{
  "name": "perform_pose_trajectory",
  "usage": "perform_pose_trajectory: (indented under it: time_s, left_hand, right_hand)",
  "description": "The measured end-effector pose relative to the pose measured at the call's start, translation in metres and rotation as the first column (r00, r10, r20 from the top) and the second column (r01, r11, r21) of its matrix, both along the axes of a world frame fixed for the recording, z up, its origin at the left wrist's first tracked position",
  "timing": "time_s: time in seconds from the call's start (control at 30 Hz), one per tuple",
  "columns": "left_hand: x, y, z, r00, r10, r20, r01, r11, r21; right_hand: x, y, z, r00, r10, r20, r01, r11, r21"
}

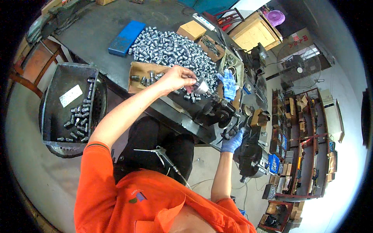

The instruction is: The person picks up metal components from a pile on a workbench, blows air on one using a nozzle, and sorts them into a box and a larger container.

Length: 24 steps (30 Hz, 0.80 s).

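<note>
My bare left hand [176, 80] reaches over the bench, its fingers pinched together at the front of a silver cone-shaped chuck [201, 86]. Whatever small piece lies between those fingertips is hidden. The chuck sits on a dark bench machine [217, 112]. My right hand [233, 141], in a blue glove with dark fingertips, is closed at the dark parts on the machine's right side; what it grips cannot be made out. Just beyond the left hand spreads a large heap of silver metal fittings [171, 46]. A cardboard box [136, 72] with several fittings stands beside the left forearm.
A black tray [58, 116] with loose fittings and a pale card stands at left. Behind the heap lie a blue box [127, 37] and a cardboard box [191, 29]. A blue glove [228, 83] lies past the chuck. An air blow gun [165, 157] rests across my lap. Shelves [307, 147] stand right.
</note>
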State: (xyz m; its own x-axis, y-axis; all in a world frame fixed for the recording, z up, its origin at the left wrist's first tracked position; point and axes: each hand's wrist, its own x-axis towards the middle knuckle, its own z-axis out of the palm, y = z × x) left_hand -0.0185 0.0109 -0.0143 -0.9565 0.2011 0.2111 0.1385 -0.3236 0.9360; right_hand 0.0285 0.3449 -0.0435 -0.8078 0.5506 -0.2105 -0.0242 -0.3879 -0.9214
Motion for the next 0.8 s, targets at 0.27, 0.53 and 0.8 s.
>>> perform_pose_trajectory:
  time_s: [0.27, 0.53, 0.8]
  left_hand:
    - [-0.003, -0.005, 0.011, 0.991, -0.060, 0.121, 0.074, 0.991, -0.114]
    - [0.000, 0.000, 0.017, 0.990, -0.007, 0.144, 0.030, 0.987, -0.161]
    - [0.002, -0.001, 0.011, 0.995, -0.057, 0.087, 0.064, 0.995, -0.080]
  right_hand:
    - [0.003, -0.002, 0.026, 0.997, 0.059, -0.039, -0.057, 0.996, 0.069]
    - [-0.006, 0.000, 0.008, 0.999, -0.031, -0.022, 0.032, 0.999, 0.015]
    - [-0.013, 0.008, 0.055, 0.983, 0.093, -0.160, -0.076, 0.991, 0.108]
